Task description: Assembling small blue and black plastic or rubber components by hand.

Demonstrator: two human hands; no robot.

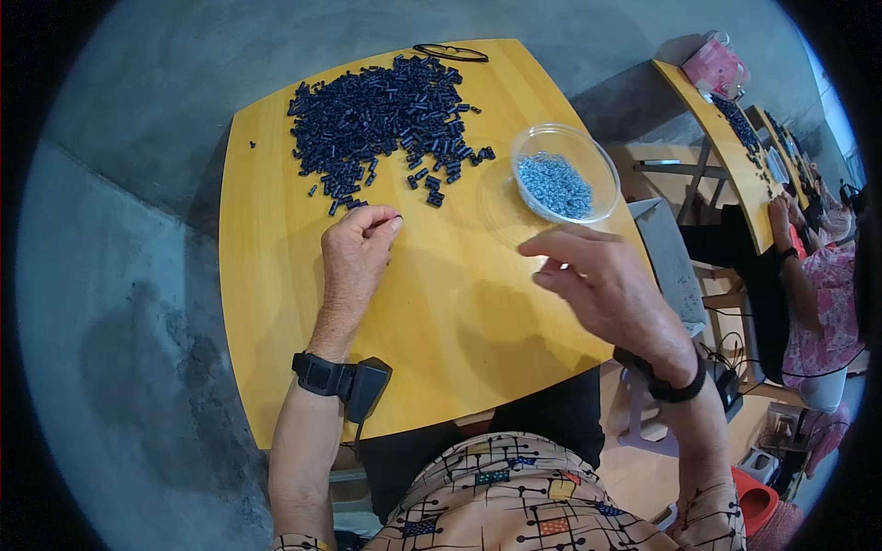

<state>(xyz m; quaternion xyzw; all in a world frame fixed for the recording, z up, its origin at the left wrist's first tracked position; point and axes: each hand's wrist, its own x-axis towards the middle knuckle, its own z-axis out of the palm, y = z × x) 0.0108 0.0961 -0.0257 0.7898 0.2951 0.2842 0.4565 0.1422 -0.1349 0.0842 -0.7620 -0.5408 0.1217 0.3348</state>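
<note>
My left hand (356,253) is closed in a pinch just in front of a heap of small black plastic pieces (381,115). A dark bit, apparently one such piece, shows at its thumb tip, mostly hidden by the fingers. My right hand (602,285) hovers over the right side of the table, close to a clear round plastic bowl (602,174). Its thumb and forefinger are curled toward each other, slightly blurred; whatever they hold is too small to make out. Inside the bowl lie many small shiny silver parts (554,186).
The yellow table (432,340) stands against a grey wall. A pair of black-framed glasses (450,52) lies at its far edge. At right, a person in a pink patterned top (827,294) sits at another table (703,106) holding black pieces. A grey box (669,257) stands beside my table.
</note>
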